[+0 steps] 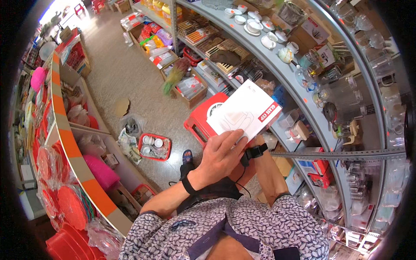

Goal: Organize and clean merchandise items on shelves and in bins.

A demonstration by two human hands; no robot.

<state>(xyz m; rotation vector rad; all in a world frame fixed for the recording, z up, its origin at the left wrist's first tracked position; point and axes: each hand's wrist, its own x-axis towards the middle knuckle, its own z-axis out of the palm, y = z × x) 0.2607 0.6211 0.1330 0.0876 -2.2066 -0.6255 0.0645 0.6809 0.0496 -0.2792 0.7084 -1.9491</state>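
Observation:
A white cardboard glass cup box (243, 110) with a red printed patch and a line drawing of a cup is tilted in front of me. My left hand (221, 151), with a black wristband, lies over the box's near edge, fingertips on its top face. From beneath, my right hand (256, 140) supports the same box; its fingers are mostly hidden by the box, and a black watch (255, 151) is on that wrist. Behind the box is a red plastic item (199, 118) with a round dial-like face, partly covered.
Metal shelving (305, 100) curves along the right, carrying white teaware (253, 26) and glassware. On the floor stand a red tray (155, 159) of small dishes, plastic bags (131, 125) and open cartons (190, 94). An orange-striped display edge (73, 139) borders the left.

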